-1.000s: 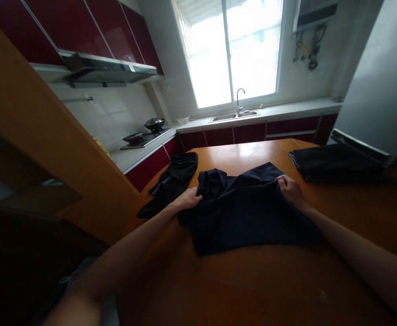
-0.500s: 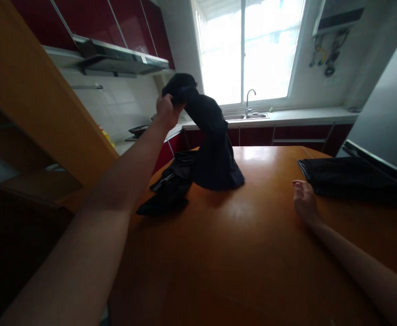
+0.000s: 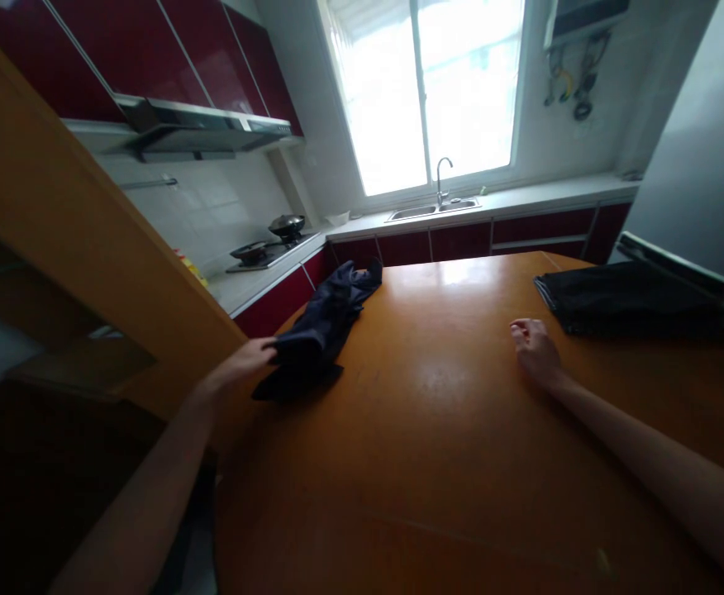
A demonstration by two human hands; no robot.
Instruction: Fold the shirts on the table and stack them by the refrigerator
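A dark navy garment (image 3: 328,310) lies bunched along the left edge of the wooden table (image 3: 424,413). Its kind cannot be told. My left hand (image 3: 244,365) grips the garment's near left end, the fingertips partly hidden and slightly blurred. Under that end, a black piece of cloth (image 3: 297,383) sticks out on the tabletop. My right hand (image 3: 536,355) rests on the right side of the table with its fingers curled in and nothing visible in them. Just beyond it is a folded black garment (image 3: 628,299) with pale stripes at its left edge.
A wooden post (image 3: 89,215) slants up at the left. Behind it are a stove (image 3: 269,254) with a wok (image 3: 286,226) and a pan (image 3: 251,251). The sink (image 3: 415,212) sits under the window. A dark flat object with a light edge (image 3: 678,263) stands behind the folded garment.
My left hand has come down and left, laying the navy garment from the air onto the black cloth at the table's left edge. My right hand stays on the table. The view has shifted slightly.
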